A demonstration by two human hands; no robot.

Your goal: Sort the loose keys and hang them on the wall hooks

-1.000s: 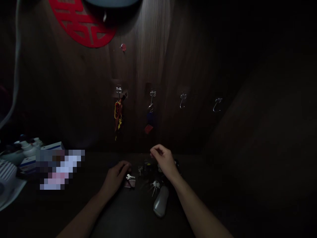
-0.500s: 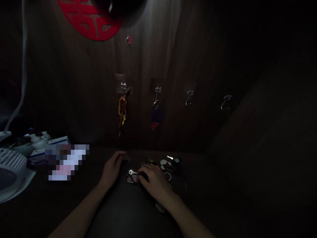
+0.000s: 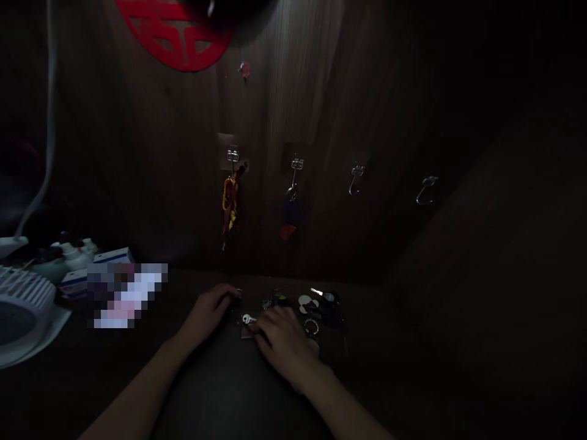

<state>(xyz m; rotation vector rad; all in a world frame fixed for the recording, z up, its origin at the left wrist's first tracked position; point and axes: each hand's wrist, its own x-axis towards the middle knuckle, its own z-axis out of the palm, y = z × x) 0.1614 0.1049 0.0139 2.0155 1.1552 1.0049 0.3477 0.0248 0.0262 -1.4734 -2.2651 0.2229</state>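
Observation:
My left hand rests on the dark tabletop with fingers bent together, their tips at small metal parts whose kind the dim light hides. To its right lies a silver key above a small pinkish tag. My right hand reaches over them from the right, its fingers closed at the key's shaft and hiding part of it. Just beyond its knuckles is a small bunch with yellow and metal bits. Right of that hand lie a metal ring, pale round tags and a black-headed key.
Four-hook row aside, several metal hooks line the wooden wall. A red-yellow braided cord and a blue-red key fob hang there. A white slatted device, small bottles and boxes stand left.
The whole view has shifted slightly. My right hand has moved a little towards the key and tag, and my left fingers now cover more of the small metal parts.

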